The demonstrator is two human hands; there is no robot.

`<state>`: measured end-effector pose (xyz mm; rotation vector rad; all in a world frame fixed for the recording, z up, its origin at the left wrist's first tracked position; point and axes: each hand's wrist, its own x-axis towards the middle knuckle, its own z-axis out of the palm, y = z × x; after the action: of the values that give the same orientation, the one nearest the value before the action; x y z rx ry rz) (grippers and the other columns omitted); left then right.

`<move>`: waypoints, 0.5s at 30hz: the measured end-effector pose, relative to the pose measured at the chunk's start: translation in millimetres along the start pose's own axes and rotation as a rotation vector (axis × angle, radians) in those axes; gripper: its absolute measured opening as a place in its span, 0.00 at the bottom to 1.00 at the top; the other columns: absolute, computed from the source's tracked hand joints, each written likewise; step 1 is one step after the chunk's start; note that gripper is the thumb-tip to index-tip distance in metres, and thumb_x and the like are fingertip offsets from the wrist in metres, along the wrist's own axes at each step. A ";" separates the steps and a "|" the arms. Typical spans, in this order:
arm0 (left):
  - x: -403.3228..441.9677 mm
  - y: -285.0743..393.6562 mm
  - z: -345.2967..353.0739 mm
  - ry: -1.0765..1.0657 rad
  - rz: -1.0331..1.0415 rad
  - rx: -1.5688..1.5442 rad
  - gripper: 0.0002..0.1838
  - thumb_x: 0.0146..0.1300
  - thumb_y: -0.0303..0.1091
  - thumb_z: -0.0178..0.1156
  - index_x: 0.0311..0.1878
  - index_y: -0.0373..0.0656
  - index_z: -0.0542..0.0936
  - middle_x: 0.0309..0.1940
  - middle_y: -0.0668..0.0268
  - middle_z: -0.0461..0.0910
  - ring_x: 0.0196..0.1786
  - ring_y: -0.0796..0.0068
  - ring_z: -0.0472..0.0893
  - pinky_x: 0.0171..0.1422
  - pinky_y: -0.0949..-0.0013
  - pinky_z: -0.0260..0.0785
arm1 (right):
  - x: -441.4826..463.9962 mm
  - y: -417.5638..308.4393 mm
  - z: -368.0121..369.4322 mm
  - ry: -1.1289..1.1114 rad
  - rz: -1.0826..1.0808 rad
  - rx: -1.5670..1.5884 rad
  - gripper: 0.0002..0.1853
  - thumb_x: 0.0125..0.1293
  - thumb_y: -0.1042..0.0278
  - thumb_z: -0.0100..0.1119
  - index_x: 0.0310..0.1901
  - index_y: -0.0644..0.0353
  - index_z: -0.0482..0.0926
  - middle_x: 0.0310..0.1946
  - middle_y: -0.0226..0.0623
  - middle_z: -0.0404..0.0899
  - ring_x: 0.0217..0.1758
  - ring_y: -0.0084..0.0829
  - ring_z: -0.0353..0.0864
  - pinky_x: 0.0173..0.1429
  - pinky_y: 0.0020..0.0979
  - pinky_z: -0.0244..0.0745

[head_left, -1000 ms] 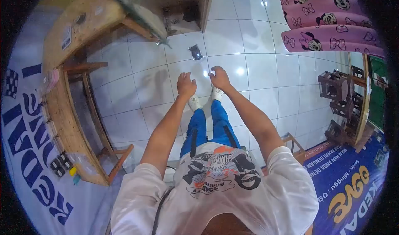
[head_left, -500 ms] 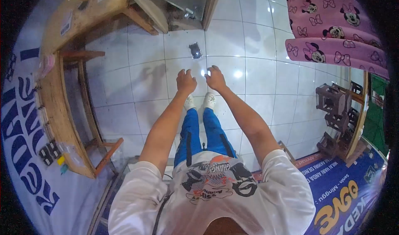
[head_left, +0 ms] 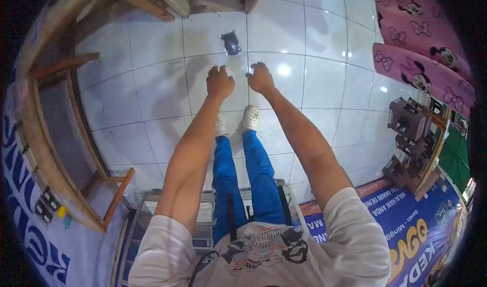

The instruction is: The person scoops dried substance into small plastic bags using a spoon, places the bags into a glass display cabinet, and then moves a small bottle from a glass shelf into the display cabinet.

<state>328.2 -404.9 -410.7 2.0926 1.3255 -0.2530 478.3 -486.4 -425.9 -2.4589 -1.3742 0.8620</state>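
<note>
A small dark packet in shiny clear plastic (head_left: 231, 43) lies on the white tiled floor (head_left: 279, 28). My left hand (head_left: 220, 82) is stretched out in front of me, nearest to the packet's lower left, with its fingers apart and slightly bent. To the lower right of the packet is my right hand (head_left: 262, 78), its fingers also loosely bent and apart. Neither hand touches the packet, and both hold nothing. Below them are my white clogs (head_left: 251, 118) on the tiles.
A wooden table frame (head_left: 76, 114) stands on the left beside a printed banner. Brown plastic stools (head_left: 408, 119) are stacked at the right, under a pink cartoon-print cloth (head_left: 421, 43). A blue printed banner (head_left: 390, 211) is at the lower right. Behind my legs is a metal-framed case (head_left: 152, 206).
The view has shifted, and the packet now looks larger and higher in the frame. My right shoe is further forward than the left one. Both hands remain stretched out and spread.
</note>
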 end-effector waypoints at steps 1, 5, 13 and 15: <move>15.2 -8.9 10.8 0.010 0.013 0.002 0.28 0.58 0.40 0.59 0.61 0.38 0.71 0.61 0.48 0.68 0.65 0.49 0.67 0.67 0.50 0.63 | 13.6 6.2 12.3 -0.018 0.021 0.025 0.22 0.58 0.60 0.61 0.51 0.65 0.75 0.55 0.58 0.70 0.56 0.54 0.75 0.58 0.48 0.74; 75.8 -48.7 61.1 -0.028 -0.017 -0.041 0.29 0.57 0.41 0.60 0.60 0.37 0.71 0.59 0.48 0.71 0.63 0.49 0.69 0.66 0.50 0.64 | 72.0 59.4 96.8 -0.101 0.003 0.033 0.22 0.58 0.57 0.60 0.49 0.65 0.76 0.51 0.57 0.72 0.55 0.55 0.76 0.58 0.49 0.74; 167.3 -111.1 144.2 -0.126 -0.018 -0.135 0.31 0.55 0.45 0.59 0.59 0.34 0.73 0.54 0.42 0.75 0.60 0.45 0.73 0.67 0.53 0.64 | 153.4 109.2 179.0 -0.129 0.087 0.016 0.23 0.58 0.57 0.56 0.50 0.65 0.76 0.50 0.57 0.74 0.56 0.55 0.76 0.59 0.48 0.74; 188.1 -130.7 174.4 -0.159 -0.029 -0.123 0.32 0.55 0.46 0.59 0.59 0.33 0.73 0.54 0.41 0.75 0.60 0.45 0.73 0.67 0.54 0.64 | 164.0 122.2 195.9 -0.151 0.069 0.013 0.23 0.57 0.57 0.56 0.50 0.66 0.76 0.50 0.58 0.74 0.56 0.54 0.76 0.60 0.47 0.74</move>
<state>333.6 -333.8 -689.6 1.9112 1.2456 -0.3348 518.4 -438.9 -702.1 -2.4899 -1.3320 1.0889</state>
